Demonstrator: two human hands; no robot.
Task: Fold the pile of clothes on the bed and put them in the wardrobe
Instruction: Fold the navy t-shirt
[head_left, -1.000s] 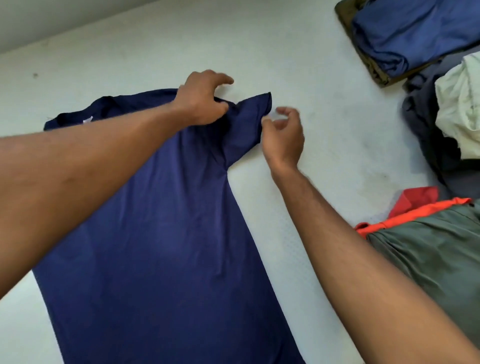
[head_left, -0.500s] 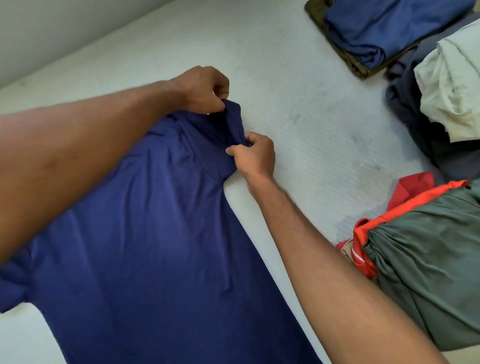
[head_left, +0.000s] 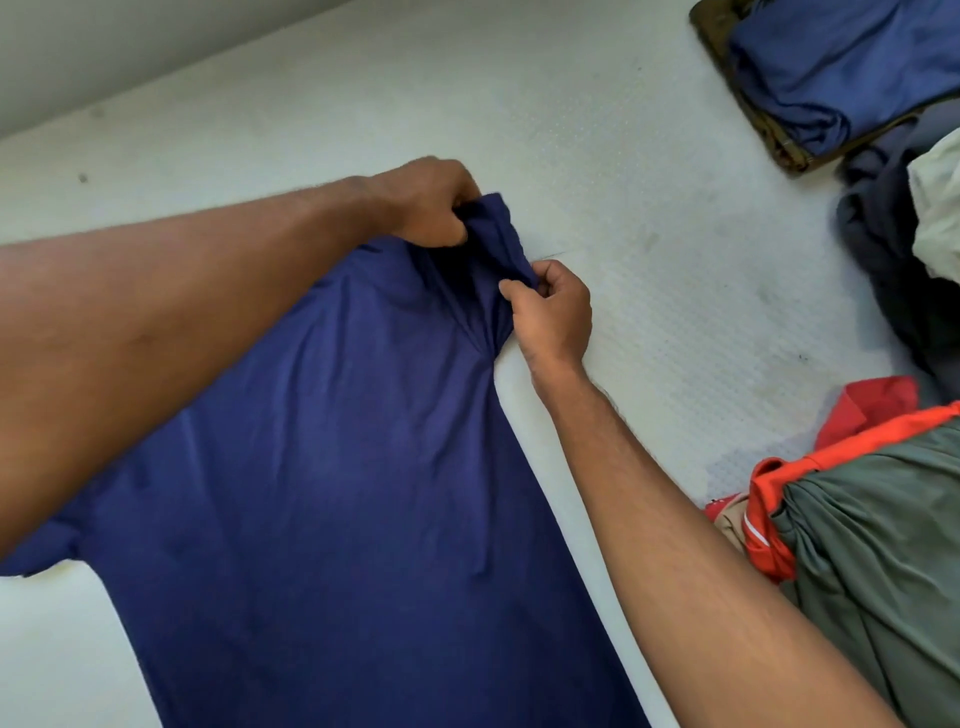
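A navy blue T-shirt (head_left: 332, 493) lies flat on the white mattress (head_left: 597, 156), its body running toward me. Its right sleeve (head_left: 501, 234) is bunched up between my hands. My left hand (head_left: 426, 202) pinches the sleeve's upper edge by the shoulder. My right hand (head_left: 550, 312) grips the sleeve's lower edge near the armpit, fingers curled around the cloth. The shirt's left sleeve pokes out below my left forearm at the frame's left edge.
A folded blue garment (head_left: 841, 67) lies on an olive one at the top right. Unfolded clothes pile along the right edge: a dark grey piece (head_left: 883, 218), a cream one (head_left: 940, 208), a red-orange item (head_left: 769, 519) and a grey-green one (head_left: 883, 571). The wall (head_left: 130, 41) borders the mattress at top left.
A second ago my right hand hovered open beside the sleeve; it then took hold of the sleeve edge. Both hands now hold the sleeve, pulled in toward the shirt's body.
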